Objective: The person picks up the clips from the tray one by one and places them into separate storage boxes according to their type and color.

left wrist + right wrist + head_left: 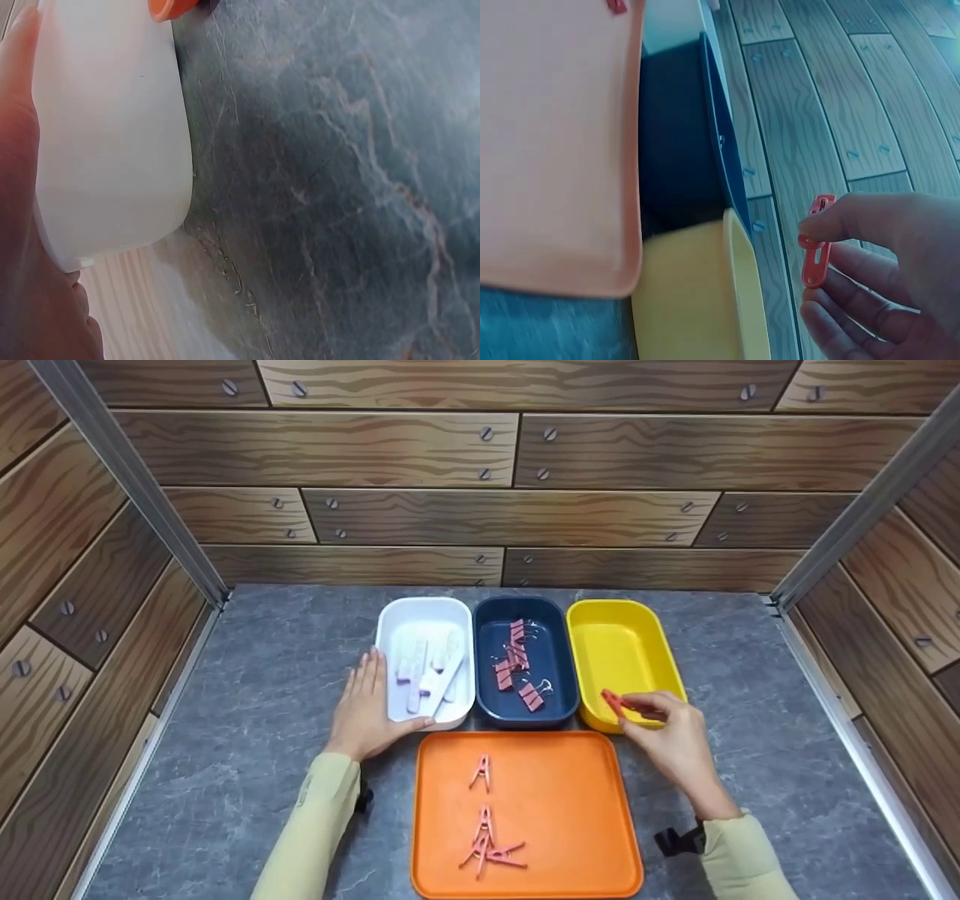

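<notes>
My right hand (671,739) pinches a red clothespin (613,703) over the near end of the yellow bin (667,652). In the right wrist view the clothespin (817,247) sits between thumb and fingers. My left hand (367,709) rests against the left side of the white bin (381,622), fingers straight, thumb along its front edge. Several whitish-purple flat pieces (442,679) lie in that bin; their kind is unclear. On the orange tray (570,810), one clothespin (481,772) lies near the far edge, and several more clothespins (486,844) are bunched closer to me.
A dark blue bin (484,619) stands between the white and yellow ones, holding several pink binder clips (517,656). The three bins stand side by side behind the tray on a grey marbled table (247,682). Wood-patterned walls (420,450) enclose the back and sides.
</notes>
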{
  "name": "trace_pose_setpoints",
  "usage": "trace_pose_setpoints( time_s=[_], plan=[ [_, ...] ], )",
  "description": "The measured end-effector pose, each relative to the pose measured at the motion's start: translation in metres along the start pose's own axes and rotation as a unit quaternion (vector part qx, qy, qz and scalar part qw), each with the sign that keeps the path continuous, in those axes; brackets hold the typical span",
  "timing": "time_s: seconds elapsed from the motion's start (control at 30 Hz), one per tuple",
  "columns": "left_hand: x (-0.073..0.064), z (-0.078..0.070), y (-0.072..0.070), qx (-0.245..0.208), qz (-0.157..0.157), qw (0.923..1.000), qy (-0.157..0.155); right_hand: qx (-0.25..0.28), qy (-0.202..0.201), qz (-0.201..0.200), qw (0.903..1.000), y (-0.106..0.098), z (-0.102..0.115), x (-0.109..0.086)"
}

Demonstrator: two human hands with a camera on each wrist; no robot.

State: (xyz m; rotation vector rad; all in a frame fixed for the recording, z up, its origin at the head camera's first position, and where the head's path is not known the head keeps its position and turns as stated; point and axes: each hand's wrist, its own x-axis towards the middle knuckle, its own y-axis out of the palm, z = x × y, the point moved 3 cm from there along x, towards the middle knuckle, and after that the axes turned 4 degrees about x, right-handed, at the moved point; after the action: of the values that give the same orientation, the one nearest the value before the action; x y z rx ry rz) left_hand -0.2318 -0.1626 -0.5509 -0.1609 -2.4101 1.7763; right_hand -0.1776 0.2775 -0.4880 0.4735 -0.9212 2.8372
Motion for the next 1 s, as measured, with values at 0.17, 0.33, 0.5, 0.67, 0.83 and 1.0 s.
trace_pose_setpoints(
  time_s=[0.17, 0.33, 0.5, 0.67, 0.83, 1.0],
  plan=[
    [0.001, -0.001, 0.000, -0.005, -0.004, 1.0000, 0.001, -0.026, -0.006, -0.005, 0.9996, -0.007, -0.009, 0.008],
    [0.001, -0.001, 0.001, -0.009, -0.007, 0.9999, 0.003, -0.054, -0.011, -0.004, 0.9985, -0.007, -0.023, 0.018],
    [0.000, 0.000, 0.000, -0.008, -0.006, 0.9999, 0.002, -0.066, -0.003, 0.010, 0.9977, -0.004, -0.038, 0.028],
    [0.001, 0.000, 0.000, -0.008, -0.008, 0.9999, 0.007, -0.074, -0.007, 0.013, 0.9971, -0.001, -0.046, 0.036],
    [0.001, 0.000, 0.000, -0.008, -0.009, 0.9999, 0.006, -0.087, -0.001, 0.010, 0.9961, 0.002, -0.050, 0.043],
    [0.000, 0.000, 0.000, -0.006, -0.006, 1.0000, 0.004, -0.110, 0.001, 0.000, 0.9939, 0.004, -0.050, 0.043]
  ],
)
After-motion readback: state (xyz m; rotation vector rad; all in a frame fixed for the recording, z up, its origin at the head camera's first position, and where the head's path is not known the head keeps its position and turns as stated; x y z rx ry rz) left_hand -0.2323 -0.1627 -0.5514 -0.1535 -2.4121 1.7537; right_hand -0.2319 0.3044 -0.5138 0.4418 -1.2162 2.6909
